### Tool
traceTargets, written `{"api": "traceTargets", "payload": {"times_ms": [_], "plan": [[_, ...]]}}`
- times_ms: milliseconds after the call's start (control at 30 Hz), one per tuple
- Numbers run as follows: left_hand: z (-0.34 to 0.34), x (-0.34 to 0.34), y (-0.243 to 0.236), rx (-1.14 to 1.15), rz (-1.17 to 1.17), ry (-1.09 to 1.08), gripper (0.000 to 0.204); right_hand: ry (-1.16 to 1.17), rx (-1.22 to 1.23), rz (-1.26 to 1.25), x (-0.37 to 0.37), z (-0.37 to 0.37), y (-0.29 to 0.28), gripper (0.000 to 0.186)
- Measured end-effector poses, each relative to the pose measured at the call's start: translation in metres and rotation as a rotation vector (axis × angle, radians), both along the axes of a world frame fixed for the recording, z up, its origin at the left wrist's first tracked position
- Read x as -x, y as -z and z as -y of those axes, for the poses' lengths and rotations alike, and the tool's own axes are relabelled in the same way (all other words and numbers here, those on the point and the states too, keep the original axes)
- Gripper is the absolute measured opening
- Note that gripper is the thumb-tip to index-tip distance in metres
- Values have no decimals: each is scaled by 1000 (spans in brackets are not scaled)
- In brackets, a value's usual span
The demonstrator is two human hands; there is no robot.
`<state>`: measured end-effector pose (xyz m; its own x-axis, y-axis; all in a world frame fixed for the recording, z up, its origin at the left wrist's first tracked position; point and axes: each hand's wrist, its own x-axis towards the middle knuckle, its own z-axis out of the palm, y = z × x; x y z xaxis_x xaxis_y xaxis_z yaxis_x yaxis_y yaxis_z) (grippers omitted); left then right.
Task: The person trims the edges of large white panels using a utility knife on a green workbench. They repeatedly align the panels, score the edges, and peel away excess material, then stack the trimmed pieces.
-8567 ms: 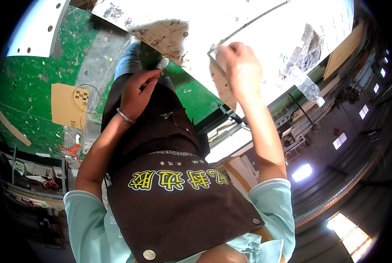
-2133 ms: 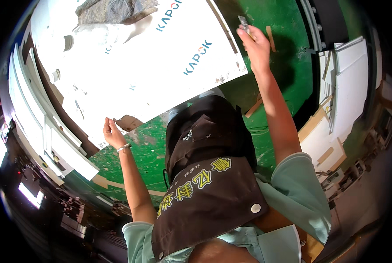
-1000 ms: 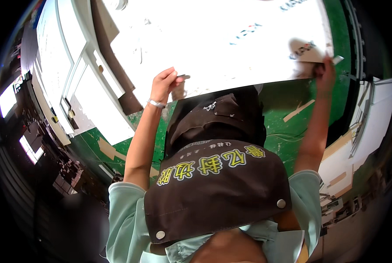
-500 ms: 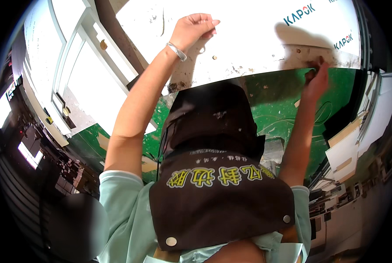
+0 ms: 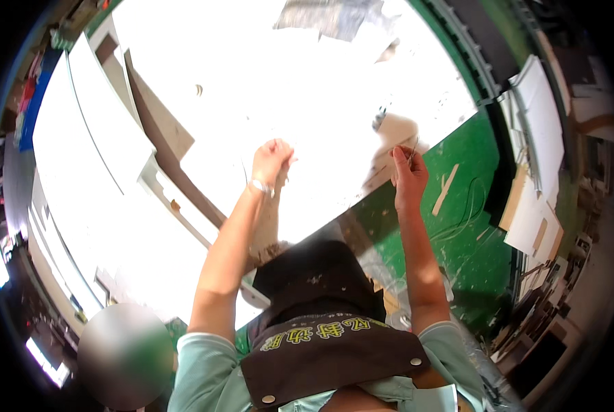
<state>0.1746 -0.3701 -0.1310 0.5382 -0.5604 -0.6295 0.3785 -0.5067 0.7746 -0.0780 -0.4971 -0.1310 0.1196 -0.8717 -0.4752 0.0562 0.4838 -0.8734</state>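
My left hand (image 5: 272,161), with a silver bracelet on its wrist, is closed over the white board surface (image 5: 334,185), which is washed out by bright light. Its fingers are curled together, and anything inside them is hidden. At the board's right-hand edge, my right hand (image 5: 410,177) is raised with its fingers pinched. A thin strand-like bit shows at those fingertips, too small to name. The right hand's shadow falls on the board beside it. A small dark object (image 5: 379,118) lies on the board beyond the right hand.
White panels (image 5: 87,137) are stacked at the left. Green floor (image 5: 451,213) shows at the right, with a thin pale strip (image 5: 446,189) and loose cord on it. More boards (image 5: 537,213) lean farther right. A crumpled grey sheet (image 5: 320,17) lies at the far end.
The view has swung, showing more of the board's far side. My right hand has come up from below the board's near edge to its right-hand edge. My left hand stays over the board.
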Motion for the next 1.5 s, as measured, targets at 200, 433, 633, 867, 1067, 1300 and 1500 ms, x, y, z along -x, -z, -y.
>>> {"api": "traceTargets", "payload": {"times_ms": [200,433,633,867,1067,1300,1500], "plan": [[29,-63,-104,166,-185,-6,7,15,438,-126,-126,151,-215,40],[-37,-91,-95,90,-240,-101,18,-381,862,-323,-219,146,-249,49],[-43,-41,-139,90,-231,-143,16,-480,952,-204,-198,142,-253,35],[-41,37,-94,159,-318,-288,18,-819,987,94,-267,67,-261,25],[-32,89,-49,59,-292,-183,32,-1037,1053,257,-319,40,-175,35],[-46,88,-57,-24,-186,-200,22,-786,626,154,-298,127,-159,53],[-69,52,-70,19,-266,-285,25,-621,1137,-891,-294,221,-67,25]]}}
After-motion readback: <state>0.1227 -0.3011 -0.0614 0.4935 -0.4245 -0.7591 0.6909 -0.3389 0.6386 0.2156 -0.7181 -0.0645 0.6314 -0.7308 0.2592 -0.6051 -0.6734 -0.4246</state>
